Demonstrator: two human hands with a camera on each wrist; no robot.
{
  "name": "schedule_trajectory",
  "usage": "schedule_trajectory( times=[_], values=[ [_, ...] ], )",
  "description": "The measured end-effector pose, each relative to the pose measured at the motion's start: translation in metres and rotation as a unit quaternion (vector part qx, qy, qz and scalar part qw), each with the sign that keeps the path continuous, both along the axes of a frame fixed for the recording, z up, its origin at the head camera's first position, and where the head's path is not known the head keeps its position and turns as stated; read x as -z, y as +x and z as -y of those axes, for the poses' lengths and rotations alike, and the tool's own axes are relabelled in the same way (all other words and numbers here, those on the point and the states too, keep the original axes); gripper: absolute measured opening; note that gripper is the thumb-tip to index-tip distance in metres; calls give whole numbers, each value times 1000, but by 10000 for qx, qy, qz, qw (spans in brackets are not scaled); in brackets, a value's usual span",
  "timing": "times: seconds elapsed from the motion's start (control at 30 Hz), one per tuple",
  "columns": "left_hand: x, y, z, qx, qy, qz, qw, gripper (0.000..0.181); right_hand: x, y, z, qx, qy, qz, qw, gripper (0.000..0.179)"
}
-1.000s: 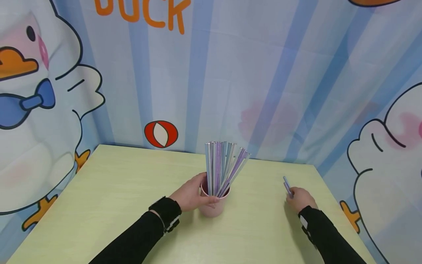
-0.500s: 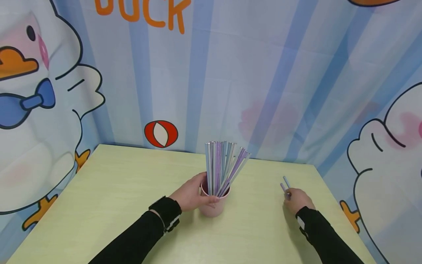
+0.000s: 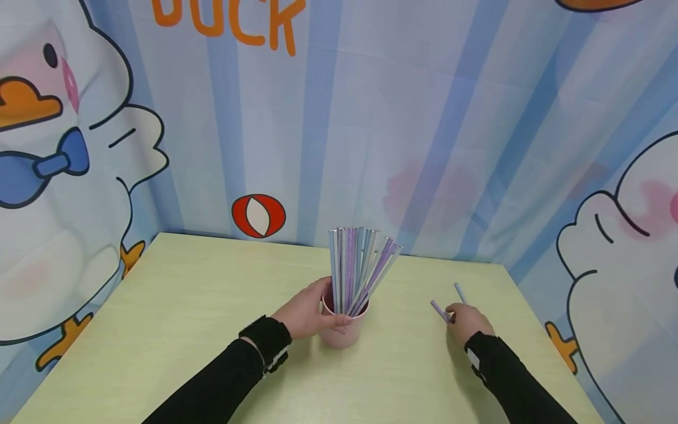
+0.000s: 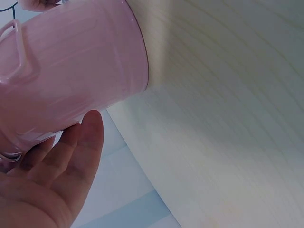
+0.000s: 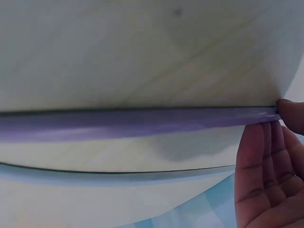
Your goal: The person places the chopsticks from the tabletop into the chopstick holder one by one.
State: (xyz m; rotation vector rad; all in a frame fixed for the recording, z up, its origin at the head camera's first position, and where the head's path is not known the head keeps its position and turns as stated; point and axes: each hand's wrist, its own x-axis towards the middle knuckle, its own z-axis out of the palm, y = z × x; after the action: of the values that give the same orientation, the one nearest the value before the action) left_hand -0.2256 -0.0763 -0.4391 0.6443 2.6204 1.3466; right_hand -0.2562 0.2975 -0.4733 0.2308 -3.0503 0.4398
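My left hand (image 3: 307, 312) grips a pink cup (image 3: 339, 338), thumb across the near side of its rim and fingers behind. Several clear, blue and purple straws (image 3: 346, 265) stand in it, some leaning right. The left wrist view shows the cup's smooth wall (image 4: 80, 57) beside my fingers (image 4: 90, 137). To the right, my right hand (image 3: 470, 324) pinches the end of a purple straw (image 3: 438, 309) between thumb and fingers, also seen as a long purple straw (image 5: 118, 124) in the right wrist view. A light blue straw (image 3: 459, 291) lies on the table beyond that hand, partly hidden by it.
The pale yellow table (image 3: 222, 277) ends at a striped blue cloth backdrop (image 3: 371, 118) printed with duck figures. Table surface lies between the cup and my right hand.
My right hand has shifted left, carrying the purple straw away from the light blue one, which stays in place. The left hand and the cup have not moved.
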Motion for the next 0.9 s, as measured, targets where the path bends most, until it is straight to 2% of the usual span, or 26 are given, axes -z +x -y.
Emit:
schedule_trajectory(
  times=[0.2,0.33,0.5,0.7,0.9],
  values=[
    [0,0,-1,-27,-25,17,10000,92,5,-2,7,-192,157,-85,9997,24],
    [0,0,-1,-36,-40,23,10000,93,1,-3,16,-252,146,10,9996,28],
    [0,1,0,-46,-30,24,10000,92,-17,-1,29,-282,-184,52,9994,33],
    [-1,1,0,-1,10,6,10000,92,-42,1,38,-331,-708,-147,9968,35],
    [0,2,0,-37,-2,8,10000,93,-67,3,42,-355,-1480,-366,9877,35]
  ],
)
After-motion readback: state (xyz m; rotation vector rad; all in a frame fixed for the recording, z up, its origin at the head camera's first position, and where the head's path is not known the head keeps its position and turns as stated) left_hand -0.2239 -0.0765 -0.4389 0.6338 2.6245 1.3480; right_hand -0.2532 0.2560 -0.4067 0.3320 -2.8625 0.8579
